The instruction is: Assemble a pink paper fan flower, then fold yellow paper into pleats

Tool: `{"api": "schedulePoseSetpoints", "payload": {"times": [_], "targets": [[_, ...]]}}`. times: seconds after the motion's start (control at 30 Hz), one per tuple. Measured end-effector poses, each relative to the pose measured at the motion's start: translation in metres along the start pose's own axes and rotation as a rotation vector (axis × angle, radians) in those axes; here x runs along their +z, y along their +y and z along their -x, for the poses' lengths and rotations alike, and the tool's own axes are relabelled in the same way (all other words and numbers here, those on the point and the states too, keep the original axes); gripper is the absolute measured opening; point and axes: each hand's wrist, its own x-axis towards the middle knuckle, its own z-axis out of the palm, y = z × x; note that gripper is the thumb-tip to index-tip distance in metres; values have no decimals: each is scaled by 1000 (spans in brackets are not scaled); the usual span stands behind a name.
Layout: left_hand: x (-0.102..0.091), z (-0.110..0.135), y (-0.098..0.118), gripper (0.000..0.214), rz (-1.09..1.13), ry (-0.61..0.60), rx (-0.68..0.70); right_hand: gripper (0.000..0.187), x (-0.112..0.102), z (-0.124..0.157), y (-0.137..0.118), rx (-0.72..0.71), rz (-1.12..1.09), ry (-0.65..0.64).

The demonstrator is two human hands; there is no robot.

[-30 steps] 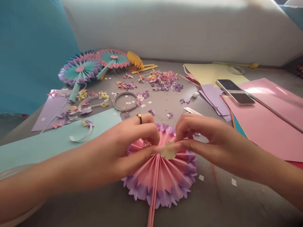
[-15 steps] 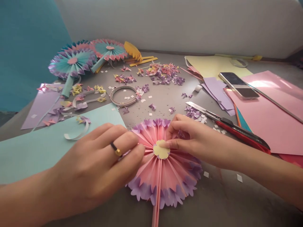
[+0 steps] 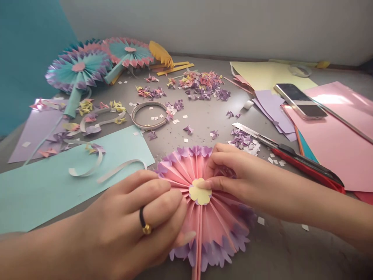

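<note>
A round pleated paper fan, pink with a scalloped purple border, stands in front of me with its folded handle pointing down. At its centre is a yellow paper flower with thin purple edges. My right hand has its thumb tip on the flower and its fingers curled against the pleats. Over the fan's left side, my left hand, wearing a dark ring with a gold bead, is closed at the edge. Its thumb tip shows near the handle, while its other fingertips are mostly hidden.
Finished fans lie back left. A tape roll, small paper pieces and a light blue sheet surround the work. To the right are a utility knife with its blade out, a phone and pink paper.
My left hand has shifted down and right along the fan, uncovering a white strip on the blue sheet. The right thumb stays on the flower. The view has shifted slightly.
</note>
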Motion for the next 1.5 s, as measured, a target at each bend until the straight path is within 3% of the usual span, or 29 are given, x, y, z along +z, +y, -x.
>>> {"api": "schedulePoseSetpoints", "payload": {"times": [0.23, 0.67, 0.9, 1.1, 1.23, 1.33, 1.5], "targets": [[1, -3, 3, 20, 38, 28, -1, 32, -1, 3, 0, -6, 11, -18], [1, -11, 6, 31, 119, -202, 102, 24, 0, 2, 2, -30, -6, -15], [1, -6, 7, 33, 138, -214, 91, 23, 1, 2, 7, -36, 33, 5], [2, -8, 6, 32, 162, -203, 91, 26, -6, 4, 4, 59, -16, -7], [0, -9, 6, 30, 183, -172, 89, 27, -13, 13, 0, 28, -11, 107], [0, -6, 6, 38, 213, -188, 47, 26, -15, 25, 2, -3, 14, 165], [3, -6, -1, 64, 276, -361, 49, 26, -12, 44, 12, 57, 37, 160]]}}
